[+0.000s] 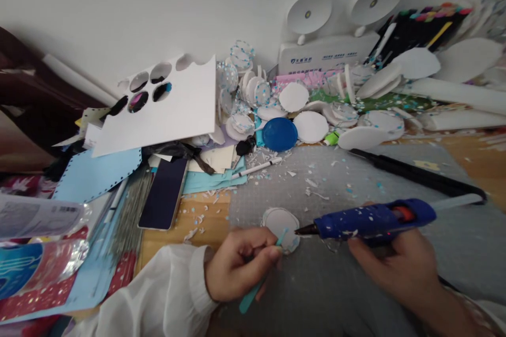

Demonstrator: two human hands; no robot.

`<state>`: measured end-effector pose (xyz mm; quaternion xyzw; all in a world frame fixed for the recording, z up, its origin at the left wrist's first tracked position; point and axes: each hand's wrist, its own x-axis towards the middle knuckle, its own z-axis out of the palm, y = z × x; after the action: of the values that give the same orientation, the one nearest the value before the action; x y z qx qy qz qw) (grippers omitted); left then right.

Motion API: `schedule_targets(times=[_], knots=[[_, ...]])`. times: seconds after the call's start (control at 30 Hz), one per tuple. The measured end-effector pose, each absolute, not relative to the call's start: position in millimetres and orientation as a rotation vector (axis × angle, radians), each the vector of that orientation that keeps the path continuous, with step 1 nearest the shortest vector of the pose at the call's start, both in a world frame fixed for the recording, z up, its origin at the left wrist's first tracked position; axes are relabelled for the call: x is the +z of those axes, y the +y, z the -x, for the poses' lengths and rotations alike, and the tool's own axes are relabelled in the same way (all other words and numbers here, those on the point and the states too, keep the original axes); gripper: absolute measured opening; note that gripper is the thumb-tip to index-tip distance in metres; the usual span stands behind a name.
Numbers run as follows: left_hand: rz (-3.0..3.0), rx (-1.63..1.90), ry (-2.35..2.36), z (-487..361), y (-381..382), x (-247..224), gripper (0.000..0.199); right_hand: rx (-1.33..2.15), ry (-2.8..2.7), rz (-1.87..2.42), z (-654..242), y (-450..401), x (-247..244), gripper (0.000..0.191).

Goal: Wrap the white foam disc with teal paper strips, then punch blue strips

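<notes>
My left hand (243, 263) pinches a thin teal strip (250, 299), whose upper end crosses the edge of a small white disc (276, 221) lying on the grey cutting mat (324, 295). My right hand (407, 268) is closed round a blue hot glue gun (367, 221). Its dark nozzle points left, close to the strip's tip and over the disc's right edge; I cannot tell whether they touch. A clear glue stick (456, 200) juts from the gun's back end.
White foam discs (312, 126) and a blue round lid (280, 134) line the mat's back edge. Behind the gun lies a black long-handled tool (415, 171). A phone (164, 195), a marker (256, 167) and a white board with holes (174, 110) are on the left. White scraps litter the mat.
</notes>
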<state>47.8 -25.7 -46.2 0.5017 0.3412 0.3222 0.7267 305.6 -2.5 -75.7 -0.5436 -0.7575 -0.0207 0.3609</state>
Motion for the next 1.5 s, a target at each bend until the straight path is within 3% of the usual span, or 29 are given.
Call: schedule_targets(times=[1.5], knots=[[-1.206, 0.670, 0.843, -47.1, -23.4, -41.7, 0.046, -0.175, -2.046, 1.327, -307.1, 1.0, -69.5, 0.016]])
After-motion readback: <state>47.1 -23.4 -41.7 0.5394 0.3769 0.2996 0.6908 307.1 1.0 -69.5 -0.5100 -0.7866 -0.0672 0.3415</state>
